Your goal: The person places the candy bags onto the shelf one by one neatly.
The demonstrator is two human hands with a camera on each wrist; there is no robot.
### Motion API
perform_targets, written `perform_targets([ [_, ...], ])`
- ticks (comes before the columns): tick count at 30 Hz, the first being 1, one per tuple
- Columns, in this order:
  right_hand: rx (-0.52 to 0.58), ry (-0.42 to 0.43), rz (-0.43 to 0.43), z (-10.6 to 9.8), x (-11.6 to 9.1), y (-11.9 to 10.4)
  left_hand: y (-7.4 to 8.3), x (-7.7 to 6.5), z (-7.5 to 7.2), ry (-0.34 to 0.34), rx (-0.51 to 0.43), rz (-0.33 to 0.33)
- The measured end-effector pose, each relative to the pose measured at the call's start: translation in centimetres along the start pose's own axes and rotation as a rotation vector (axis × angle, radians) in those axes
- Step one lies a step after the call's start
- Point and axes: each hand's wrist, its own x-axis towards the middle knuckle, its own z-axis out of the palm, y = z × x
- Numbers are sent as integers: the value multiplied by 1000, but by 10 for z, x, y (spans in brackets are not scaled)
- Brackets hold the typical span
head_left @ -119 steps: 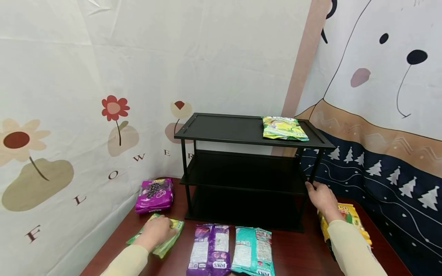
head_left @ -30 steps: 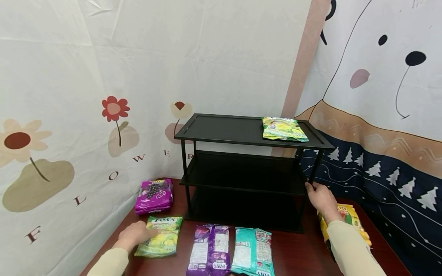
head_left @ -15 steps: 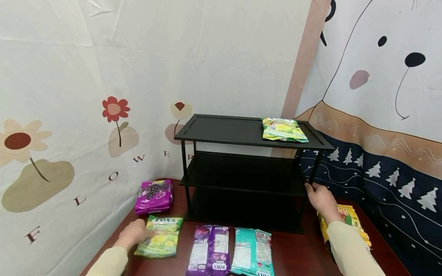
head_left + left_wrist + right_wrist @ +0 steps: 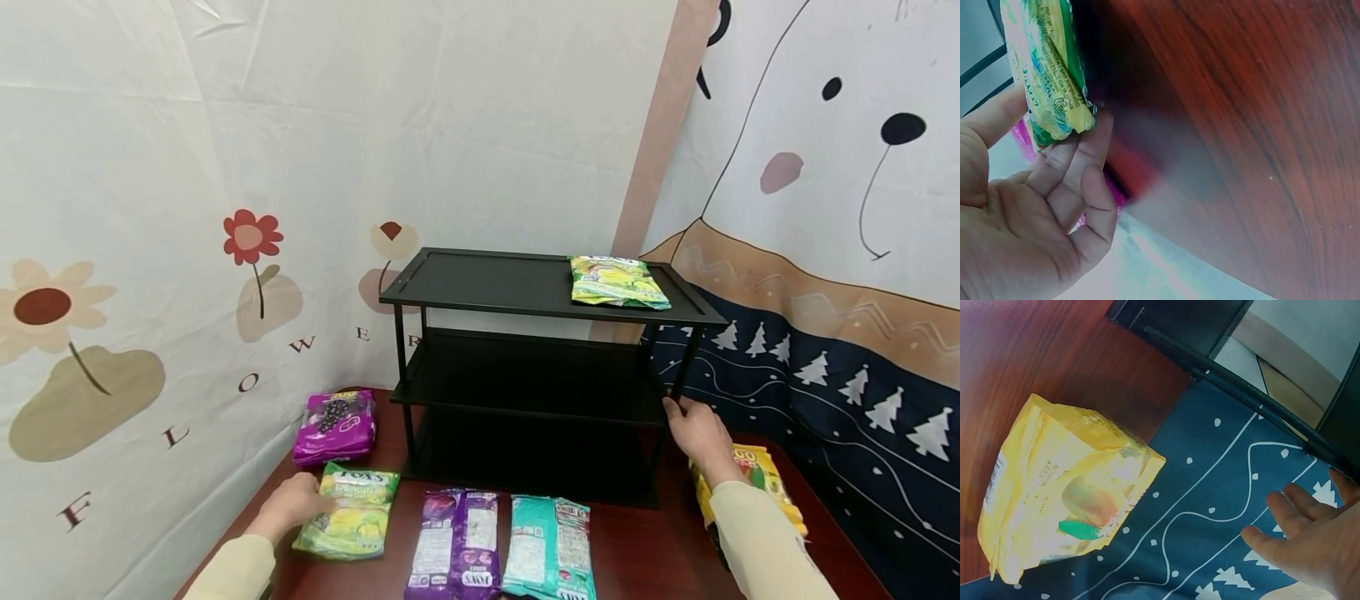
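My left hand [image 4: 288, 504] pinches the left side of a green and yellow candy bag [image 4: 356, 525], whose printed front faces up. In the left wrist view the thumb [image 4: 997, 115] lies on one face of the bag [image 4: 1054, 75] and fingers bend under its other face. My right hand [image 4: 697, 429] holds the black three-tier shelf rack [image 4: 525, 408] by its right front post at the middle tier. Seen from the right wrist, the index finger reaches the post [image 4: 1235, 381] while the other fingers are loose; the thumb is out of that view.
Another green candy bag [image 4: 617, 282] lies on the top tier. A purple bag [image 4: 453, 546] and a teal bag [image 4: 549, 546] lie before the rack. A magenta bag [image 4: 335, 427] sits back left, a yellow bag [image 4: 765, 483] at right beside my sleeve. Fabric walls border the table.
Four seconds ago my left hand covered the slanted green bag from above; now it holds the straightened bag's left side. Within the last half second the bag tilts slightly. My right hand stays put.
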Motion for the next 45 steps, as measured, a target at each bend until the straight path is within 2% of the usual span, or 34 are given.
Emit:
perform_targets([
  [5, -6, -2, 0, 0, 1, 1, 2, -1, -1, 24, -23, 18],
  [12, -17, 5, -7, 0, 1, 1, 5, -5, -3, 77, -44, 88],
  [23, -15, 1, -6, 0, 2, 2, 21, -8, -8, 125, -55, 161],
  [29, -9, 12, -10, 1, 1, 2, 30, -11, -11, 137, -61, 178],
  [39, -1, 12, -9, 0, 0, 0, 39, -13, -18, 185, -33, 252],
  [45, 1, 6, -3, 1, 0, 1, 42, -15, -17, 182, -78, 277],
])
